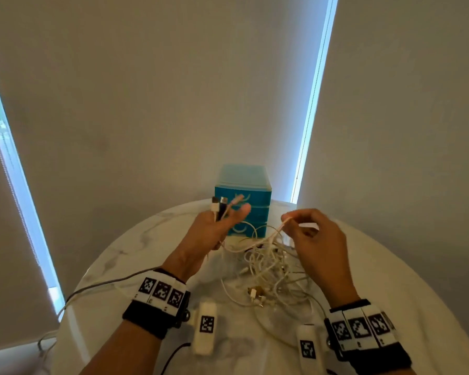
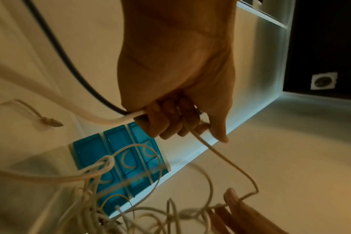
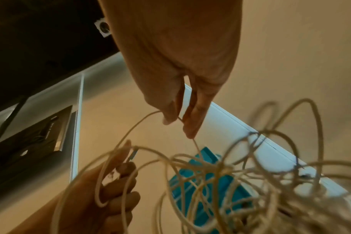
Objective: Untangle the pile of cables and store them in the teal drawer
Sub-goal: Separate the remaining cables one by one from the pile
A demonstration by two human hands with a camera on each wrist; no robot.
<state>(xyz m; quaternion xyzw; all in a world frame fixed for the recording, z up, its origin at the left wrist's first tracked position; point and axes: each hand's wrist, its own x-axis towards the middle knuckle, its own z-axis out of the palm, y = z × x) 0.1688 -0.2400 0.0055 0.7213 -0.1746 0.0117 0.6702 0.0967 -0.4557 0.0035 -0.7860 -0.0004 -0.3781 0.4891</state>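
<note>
A tangle of white cables (image 1: 271, 269) lies on the round marble table (image 1: 390, 293), in front of a teal drawer unit (image 1: 244, 201) whose drawers are closed. My left hand (image 1: 217, 226) is raised over the table's middle and grips several cable ends, their plugs (image 1: 221, 204) sticking up above the fingers. My right hand (image 1: 309, 228) pinches one thin white cable (image 1: 279, 230) between thumb and forefinger and holds it up from the pile. In the left wrist view the curled fingers (image 2: 162, 125) clasp white and black cords. The right wrist view shows the pinched cable (image 3: 178, 118).
A grey cord (image 1: 98, 289) trails off the table's left edge. Loose plugs (image 1: 255, 293) lie at the near side of the pile. Closed blinds stand behind the table, with bright window strips left and right.
</note>
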